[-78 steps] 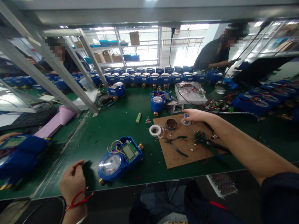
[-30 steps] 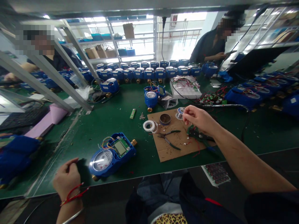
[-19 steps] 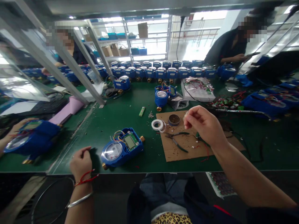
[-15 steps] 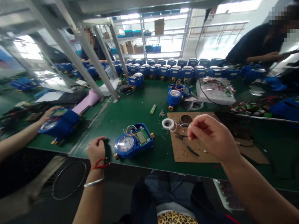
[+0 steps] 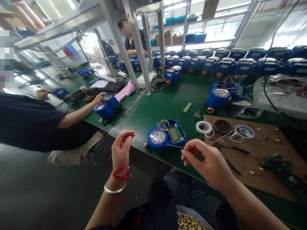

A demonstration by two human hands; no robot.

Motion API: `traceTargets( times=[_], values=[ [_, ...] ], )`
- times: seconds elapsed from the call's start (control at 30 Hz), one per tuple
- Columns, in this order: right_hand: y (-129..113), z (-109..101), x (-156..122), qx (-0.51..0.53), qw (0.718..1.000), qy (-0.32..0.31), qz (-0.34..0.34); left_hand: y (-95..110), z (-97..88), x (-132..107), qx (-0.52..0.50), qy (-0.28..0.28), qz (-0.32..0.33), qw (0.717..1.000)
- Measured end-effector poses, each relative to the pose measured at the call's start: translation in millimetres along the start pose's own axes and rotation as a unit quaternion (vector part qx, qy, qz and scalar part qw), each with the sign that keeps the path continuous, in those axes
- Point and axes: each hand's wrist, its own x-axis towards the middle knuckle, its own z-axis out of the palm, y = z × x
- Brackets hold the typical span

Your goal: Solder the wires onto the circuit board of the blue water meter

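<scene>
The right hand (image 5: 203,159) pinches a thin silvery wire (image 5: 174,146) between thumb and fingers; the left hand (image 5: 121,148), loosely bent with thumb apart, holds nothing visible. The step in hand appears to be handling wire off the spool (image 5: 241,134), which stands beyond and right of the right hand; the next move probably calls for a steady pinch and free slack. The wire's short end points left from the right hand, toward the blue meter (image 5: 165,137); contact there cannot be told. Its long axis runs roughly left–right, slanting away spoolward.
</scene>
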Motion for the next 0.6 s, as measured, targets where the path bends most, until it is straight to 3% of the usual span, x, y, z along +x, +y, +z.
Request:
traceTargets(
  times=[0.03,0.13,0.2,0.4,0.5,0.6],
  values=[
    [1.8,5.0,-0.2,-0.003,1.0,0.012,0.0,16.7,1.7,-11.6,-0.013,-0.037,0.015,0.999],
    [7.7,17.7,-3.9,-0.023,0.998,0.052,-0.012,55.5,15.7,-42.1,-0.001,-0.226,0.07,0.972],
    [12.3,24.4,-8.1,-0.059,0.995,0.076,-0.038,69.9,30.2,-55.6,0.003,-0.286,0.08,0.955],
    [26.7,35.4,-20.3,-0.147,0.977,0.087,-0.125,81.9,68.8,-66.8,-0.036,-0.272,0.02,0.961],
    [28.2,28.8,-24.5,-0.153,0.975,0.085,-0.135,83.7,76.7,-67.5,-0.075,-0.274,-0.023,0.959],
    [24.0,15.3,-24.8,-0.144,0.975,0.126,-0.113,85.1,79.3,-69.2,-0.107,-0.275,-0.103,0.95]
  ],
)
